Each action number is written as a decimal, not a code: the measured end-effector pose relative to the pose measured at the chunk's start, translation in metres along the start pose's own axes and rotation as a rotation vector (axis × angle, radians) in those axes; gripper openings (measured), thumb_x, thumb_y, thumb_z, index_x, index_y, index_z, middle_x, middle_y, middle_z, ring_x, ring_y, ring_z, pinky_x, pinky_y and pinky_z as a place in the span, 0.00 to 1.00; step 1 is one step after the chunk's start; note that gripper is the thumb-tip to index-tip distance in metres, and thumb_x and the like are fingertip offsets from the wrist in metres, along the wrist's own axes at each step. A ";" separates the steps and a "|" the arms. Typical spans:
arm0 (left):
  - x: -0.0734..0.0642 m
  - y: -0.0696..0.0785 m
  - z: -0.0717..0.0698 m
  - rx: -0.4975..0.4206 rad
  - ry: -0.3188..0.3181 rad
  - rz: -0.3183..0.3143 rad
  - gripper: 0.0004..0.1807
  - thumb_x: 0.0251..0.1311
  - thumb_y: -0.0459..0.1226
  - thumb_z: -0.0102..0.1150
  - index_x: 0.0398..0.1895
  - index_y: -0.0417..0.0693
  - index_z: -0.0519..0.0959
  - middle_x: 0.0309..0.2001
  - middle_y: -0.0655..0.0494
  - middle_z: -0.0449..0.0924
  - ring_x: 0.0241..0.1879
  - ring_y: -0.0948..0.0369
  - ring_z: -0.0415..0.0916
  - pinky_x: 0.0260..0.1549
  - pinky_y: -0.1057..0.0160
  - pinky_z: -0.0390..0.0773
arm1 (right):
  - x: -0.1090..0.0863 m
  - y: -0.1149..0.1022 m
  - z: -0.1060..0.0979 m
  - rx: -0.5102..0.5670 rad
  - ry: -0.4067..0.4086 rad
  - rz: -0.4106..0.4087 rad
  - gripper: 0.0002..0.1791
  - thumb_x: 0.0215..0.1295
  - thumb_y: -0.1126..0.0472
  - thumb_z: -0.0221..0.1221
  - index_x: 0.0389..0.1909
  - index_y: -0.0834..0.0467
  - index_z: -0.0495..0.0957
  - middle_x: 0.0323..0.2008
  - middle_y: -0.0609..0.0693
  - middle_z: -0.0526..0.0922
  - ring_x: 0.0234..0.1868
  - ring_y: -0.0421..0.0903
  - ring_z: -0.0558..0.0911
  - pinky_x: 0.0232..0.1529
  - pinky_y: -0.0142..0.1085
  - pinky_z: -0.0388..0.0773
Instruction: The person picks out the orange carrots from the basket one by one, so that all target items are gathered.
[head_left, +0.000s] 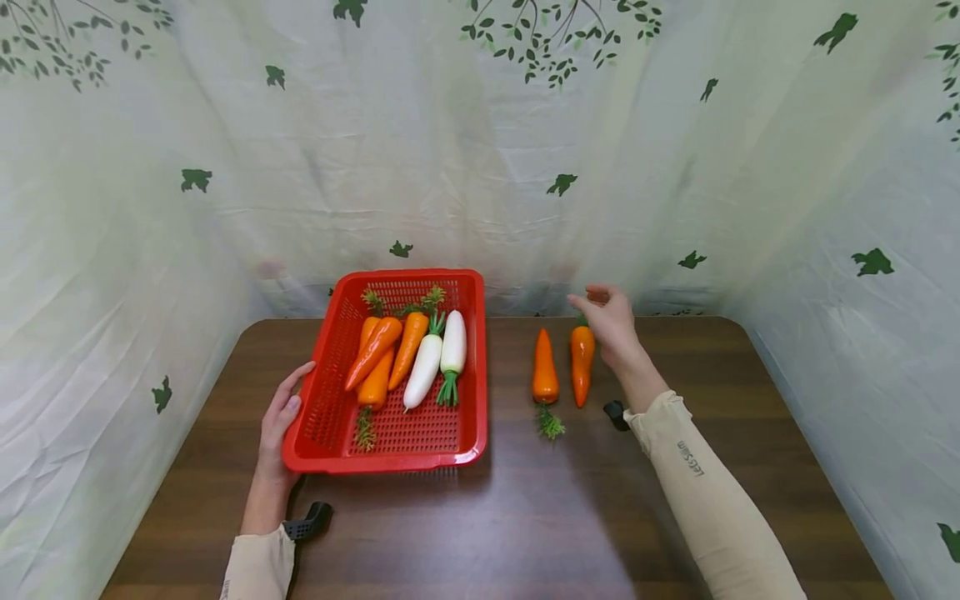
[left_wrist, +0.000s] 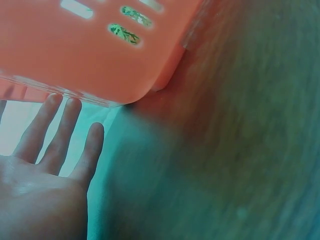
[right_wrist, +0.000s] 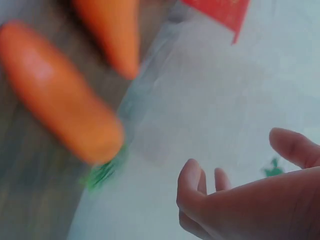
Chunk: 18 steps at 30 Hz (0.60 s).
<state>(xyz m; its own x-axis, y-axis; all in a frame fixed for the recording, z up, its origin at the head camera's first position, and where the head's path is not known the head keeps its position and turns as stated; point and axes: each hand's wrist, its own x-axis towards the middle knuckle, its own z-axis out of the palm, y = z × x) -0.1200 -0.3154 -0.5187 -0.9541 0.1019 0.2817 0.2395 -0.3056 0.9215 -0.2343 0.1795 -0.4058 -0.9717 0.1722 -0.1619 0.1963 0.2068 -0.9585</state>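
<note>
A red plastic basket (head_left: 411, 435) stands on the left half of the table. My left hand (head_left: 277, 425) rests against its left side, fingers extended along the wall; the left wrist view shows the fingertips (left_wrist: 73, 106) at the basket's edge. Inside lie several orange carrots (head_left: 409, 350) with feathery green tops and two white radishes (head_left: 424, 368). To the right of the basket are two more carrots, one (head_left: 545, 371) with its leaves toward me, the other (head_left: 582, 360) with its leaves away. Over that second carrot's leafy end hovers my right hand (head_left: 611, 321), fingers loosely bent, holding nothing.
The brown wooden table (head_left: 525, 533) ends at a pale curtain (head_left: 465, 167) printed with leaves, which also hangs along both sides. A black band (head_left: 309, 522) sits on the left wrist and another (head_left: 617, 415) on the right.
</note>
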 end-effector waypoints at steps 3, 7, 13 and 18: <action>0.000 -0.001 0.000 -0.006 0.001 0.000 0.31 0.79 0.33 0.33 0.83 0.42 0.54 0.73 0.45 0.68 0.56 0.57 0.82 0.50 0.61 0.87 | -0.004 -0.012 0.014 0.055 -0.041 0.002 0.34 0.74 0.55 0.63 0.75 0.65 0.65 0.75 0.64 0.65 0.75 0.61 0.67 0.77 0.52 0.66; 0.000 -0.001 -0.002 -0.009 0.005 0.003 0.31 0.79 0.33 0.33 0.83 0.42 0.54 0.73 0.45 0.68 0.56 0.57 0.81 0.50 0.62 0.87 | -0.006 -0.026 0.032 0.138 -0.067 0.008 0.31 0.74 0.58 0.62 0.72 0.65 0.69 0.73 0.63 0.67 0.72 0.61 0.68 0.77 0.52 0.64; -0.001 -0.001 -0.004 -0.020 -0.005 0.016 0.31 0.79 0.32 0.32 0.83 0.41 0.53 0.73 0.45 0.67 0.57 0.57 0.80 0.51 0.62 0.87 | -0.009 -0.046 0.060 0.212 -0.118 0.009 0.27 0.75 0.60 0.61 0.71 0.66 0.71 0.73 0.61 0.69 0.68 0.62 0.72 0.76 0.52 0.65; 0.000 -0.002 -0.003 -0.022 -0.012 0.016 0.31 0.79 0.32 0.32 0.83 0.40 0.53 0.74 0.44 0.67 0.57 0.56 0.80 0.51 0.60 0.87 | -0.017 -0.058 0.080 0.185 -0.139 0.005 0.26 0.75 0.59 0.62 0.69 0.65 0.73 0.71 0.60 0.72 0.69 0.59 0.72 0.76 0.51 0.67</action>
<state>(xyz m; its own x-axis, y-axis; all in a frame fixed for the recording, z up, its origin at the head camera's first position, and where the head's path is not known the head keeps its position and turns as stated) -0.1214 -0.3171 -0.5215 -0.9479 0.1078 0.2998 0.2508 -0.3277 0.9109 -0.2403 0.0873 -0.3659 -0.9821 0.0362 -0.1851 0.1860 0.0240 -0.9823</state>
